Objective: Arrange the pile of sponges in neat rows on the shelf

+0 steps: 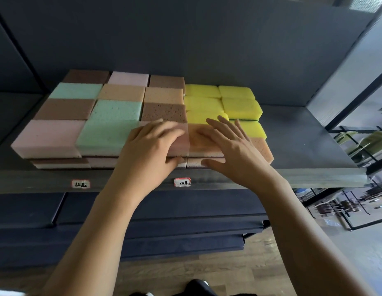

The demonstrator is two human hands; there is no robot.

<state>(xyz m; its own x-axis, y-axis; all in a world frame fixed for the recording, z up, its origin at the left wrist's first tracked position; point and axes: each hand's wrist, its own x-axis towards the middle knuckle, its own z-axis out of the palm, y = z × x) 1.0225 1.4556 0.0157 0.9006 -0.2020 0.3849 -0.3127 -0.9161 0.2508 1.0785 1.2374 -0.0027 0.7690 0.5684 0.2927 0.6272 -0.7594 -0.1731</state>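
One wide-angle view, worn on the person's head, looks forward and down onto the shelf (297,142) from close range; its front edge crosses mid-frame, straight lines bow toward the borders, and the floor (271,263) fills the lower right corner

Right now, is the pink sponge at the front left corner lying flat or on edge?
Flat: the pink sponge lies broad face up, level with the green sponge beside it.
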